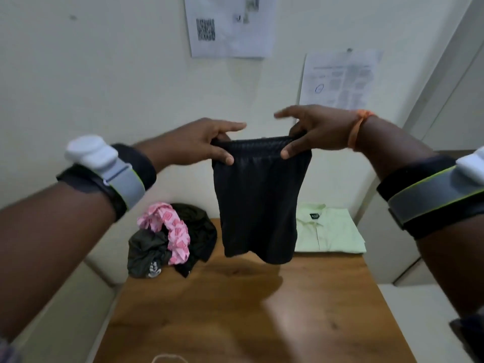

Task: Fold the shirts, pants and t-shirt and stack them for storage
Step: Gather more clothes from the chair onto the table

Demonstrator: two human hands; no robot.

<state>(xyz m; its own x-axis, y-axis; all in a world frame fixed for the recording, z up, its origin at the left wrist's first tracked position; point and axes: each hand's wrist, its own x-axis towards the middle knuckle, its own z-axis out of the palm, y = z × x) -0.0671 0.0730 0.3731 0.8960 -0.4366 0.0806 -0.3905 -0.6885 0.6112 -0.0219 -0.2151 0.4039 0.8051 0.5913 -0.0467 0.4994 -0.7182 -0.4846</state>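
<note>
Head view catches the black shorts [258, 200] hanging in the air at the centre, held up by the elastic waistband so that the legs dangle just above the far half of the wooden table [262, 305]. At the waistband's 9 o'clock end the left hand [201, 142] pinches the cloth, thumb in front, forefinger stretched out along the top. At its 3 o'clock end the right hand [314, 131] does the same, thumb pressed on the front and the other fingers behind or extended past the band. Both grips are narrow pinches on the band and on nothing else.

Out from there, at 3 o'clock on the table, lies a pale green shirt [330, 231], already folded flat with its collar up. At 9 o'clock sits a heap of unfolded clothes [170, 239], dark pieces tangled with a pink patterned one.

My guess is that the shorts are about to be laid down for folding. The risk lies in the thin, slippery-looking fabric: lowered unevenly, the legs could bunch under the body and crease the fold. Swung too far toward 3 o'clock, the hem might drag across the green shirt and disturb it.
</note>
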